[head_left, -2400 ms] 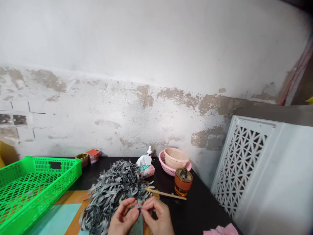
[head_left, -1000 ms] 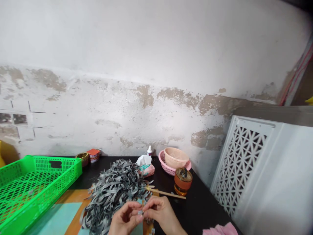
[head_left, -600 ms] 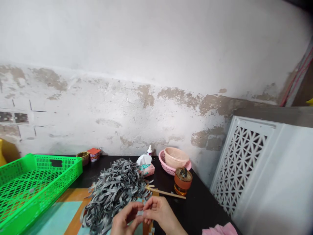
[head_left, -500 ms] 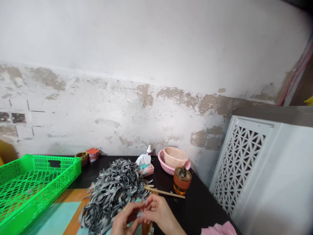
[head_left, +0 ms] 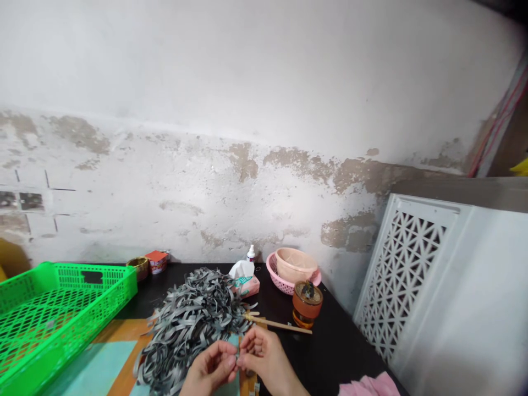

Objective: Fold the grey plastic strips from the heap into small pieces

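My left hand and my right hand meet fingertip to fingertip low in the view, just in front of a heap of grey strips. Both are closed in a pinch. Between the fingertips shows a tiny grey piece, too small to name. Beneath the hands lies a light blue sheet with a brown border. A thin wooden stick lies beyond my right hand, its left end against the heap.
A green plastic crate stands at the left. Along the back are a tape roll, a tissue box, a white bottle and pink baskets. An amber jar stands at the right, near pink cloth.
My left hand has shifted slightly left and its fingers have closed into a tighter pinch. My right hand has stayed nearly in place.
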The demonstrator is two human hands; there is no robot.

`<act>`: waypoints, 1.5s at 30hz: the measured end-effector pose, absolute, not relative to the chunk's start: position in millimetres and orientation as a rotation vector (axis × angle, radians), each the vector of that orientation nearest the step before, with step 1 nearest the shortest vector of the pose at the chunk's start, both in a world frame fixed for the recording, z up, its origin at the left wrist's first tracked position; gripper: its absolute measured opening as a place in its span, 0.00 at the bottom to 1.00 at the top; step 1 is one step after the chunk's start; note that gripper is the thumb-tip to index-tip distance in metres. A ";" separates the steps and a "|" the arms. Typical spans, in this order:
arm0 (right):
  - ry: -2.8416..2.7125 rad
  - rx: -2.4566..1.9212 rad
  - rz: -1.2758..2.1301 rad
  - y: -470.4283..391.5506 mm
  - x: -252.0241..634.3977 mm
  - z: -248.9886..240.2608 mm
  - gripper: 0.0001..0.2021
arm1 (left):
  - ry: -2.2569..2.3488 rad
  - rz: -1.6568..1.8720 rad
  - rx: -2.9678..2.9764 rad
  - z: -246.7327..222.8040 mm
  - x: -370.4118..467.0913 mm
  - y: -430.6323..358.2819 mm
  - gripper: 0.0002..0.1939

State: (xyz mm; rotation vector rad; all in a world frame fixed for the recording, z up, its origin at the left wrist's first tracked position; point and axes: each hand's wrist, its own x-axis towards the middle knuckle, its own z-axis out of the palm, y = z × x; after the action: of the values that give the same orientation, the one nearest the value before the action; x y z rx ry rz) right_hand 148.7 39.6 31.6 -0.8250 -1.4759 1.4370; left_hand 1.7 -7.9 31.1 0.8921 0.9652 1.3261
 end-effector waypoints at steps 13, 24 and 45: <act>-1.527 -0.651 1.700 45.8 167.4 36.9 0.16 | 0.865 1.299 0.787 32.3 2.2 -13.2 0.13; -1.507 -0.674 1.871 42.5 167.6 33.0 0.15 | 0.855 1.224 0.788 23.2 4.0 -5.2 0.18; -1.470 -0.781 1.775 45.1 162.5 31.7 0.20 | 0.866 1.252 0.942 39.4 13.5 -14.3 0.16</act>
State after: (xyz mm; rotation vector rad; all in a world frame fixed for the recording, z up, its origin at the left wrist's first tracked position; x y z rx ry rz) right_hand 162.5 45.1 31.7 -0.7806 -1.4698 1.7751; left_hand 13.5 -14.3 39.4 0.9419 0.8664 1.2525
